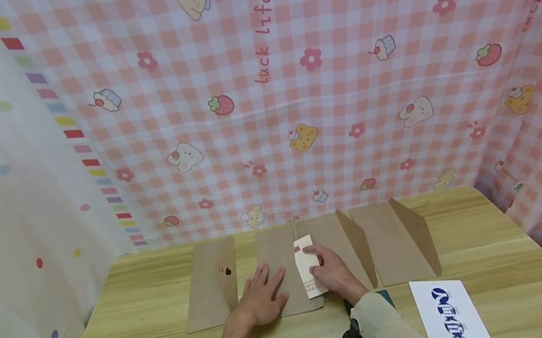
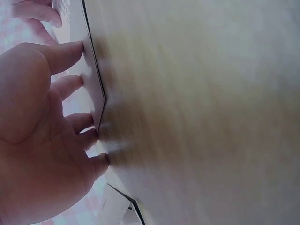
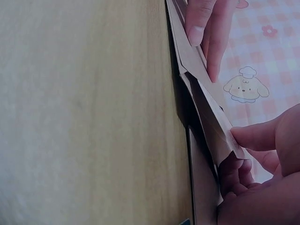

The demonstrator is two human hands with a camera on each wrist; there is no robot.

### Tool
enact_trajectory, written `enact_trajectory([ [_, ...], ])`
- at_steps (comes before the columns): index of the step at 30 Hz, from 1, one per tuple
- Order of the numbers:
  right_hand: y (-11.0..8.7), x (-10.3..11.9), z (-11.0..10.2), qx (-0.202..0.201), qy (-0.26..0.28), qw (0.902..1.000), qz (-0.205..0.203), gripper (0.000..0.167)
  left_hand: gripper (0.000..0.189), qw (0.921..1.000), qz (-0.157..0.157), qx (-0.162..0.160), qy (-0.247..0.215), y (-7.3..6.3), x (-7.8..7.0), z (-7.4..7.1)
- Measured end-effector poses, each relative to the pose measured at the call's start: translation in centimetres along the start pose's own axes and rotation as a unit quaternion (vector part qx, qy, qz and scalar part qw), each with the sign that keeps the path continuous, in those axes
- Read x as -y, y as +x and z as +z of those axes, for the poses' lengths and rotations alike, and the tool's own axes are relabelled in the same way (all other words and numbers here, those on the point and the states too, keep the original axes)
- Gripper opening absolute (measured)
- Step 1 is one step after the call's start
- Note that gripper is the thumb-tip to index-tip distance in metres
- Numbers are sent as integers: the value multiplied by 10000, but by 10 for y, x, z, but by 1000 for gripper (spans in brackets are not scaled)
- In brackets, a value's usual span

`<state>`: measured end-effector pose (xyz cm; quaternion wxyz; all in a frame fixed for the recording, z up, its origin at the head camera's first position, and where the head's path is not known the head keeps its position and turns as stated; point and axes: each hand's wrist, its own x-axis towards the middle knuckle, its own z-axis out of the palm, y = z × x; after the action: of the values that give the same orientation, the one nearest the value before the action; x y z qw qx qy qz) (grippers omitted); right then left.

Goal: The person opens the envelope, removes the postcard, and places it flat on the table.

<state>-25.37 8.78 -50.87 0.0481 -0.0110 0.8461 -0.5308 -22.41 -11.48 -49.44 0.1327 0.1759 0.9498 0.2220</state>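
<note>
Several brown kraft paper envelopes lie in a row on the table. My left hand (image 1: pixel 263 297) is spread on the second envelope from the left (image 1: pixel 283 249), fingertips on its surface; the left wrist view shows those fingers (image 2: pixel 69 86) by the paper's edge. At that envelope's right side, my right hand (image 1: pixel 334 267) pinches a narrow white card (image 1: pixel 306 269) with red print, thumb against fingers. The right wrist view has the right thumb (image 3: pixel 255 137) on top of the raised paper, the other fingers curled underneath. The raised paper (image 3: pixel 213 122) stands up from the envelope's edge.
Left of the hands lies an envelope (image 1: pixel 210 289) with a small dark print. Two envelopes with flaps open, one farther right (image 1: pixel 385 245), sit to the right. A white sheet with blue print (image 1: pixel 450 311) lies at front right; a dark green item (image 1: pixel 386 296) is partly under the right forearm.
</note>
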Motion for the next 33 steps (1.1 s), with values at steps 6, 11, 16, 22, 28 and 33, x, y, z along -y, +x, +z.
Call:
enact_trajectory([
  [6, 1, 0, -1, -136, -40, 9999, -99, 47, 58, 10000, 18, -27, 27, 0, 1, 0],
  [11, 1, -1, -1, -220, -45, 9997, -67, 47, 59, 10000, 23, -29, 30, 0, 1, 1],
  [16, 1, -1, 0, -159, 16, 9999, -62, 47, 58, 10000, 24, -21, -15, 0, 1, 0],
  [22, 1, -1, 1, -175, -65, 9998, -53, 43, 58, 10000, -15, -10, 40, 0, 1, 1],
  [28, 1, 1, 3, -292, -220, 9993, -72, 42, 57, 10000, -70, 29, 62, 0, -1, -1],
  [33, 0, 3, 3, -351, -445, 9984, -49, 40, 57, 9999, -132, 68, 46, 0, -2, -3],
])
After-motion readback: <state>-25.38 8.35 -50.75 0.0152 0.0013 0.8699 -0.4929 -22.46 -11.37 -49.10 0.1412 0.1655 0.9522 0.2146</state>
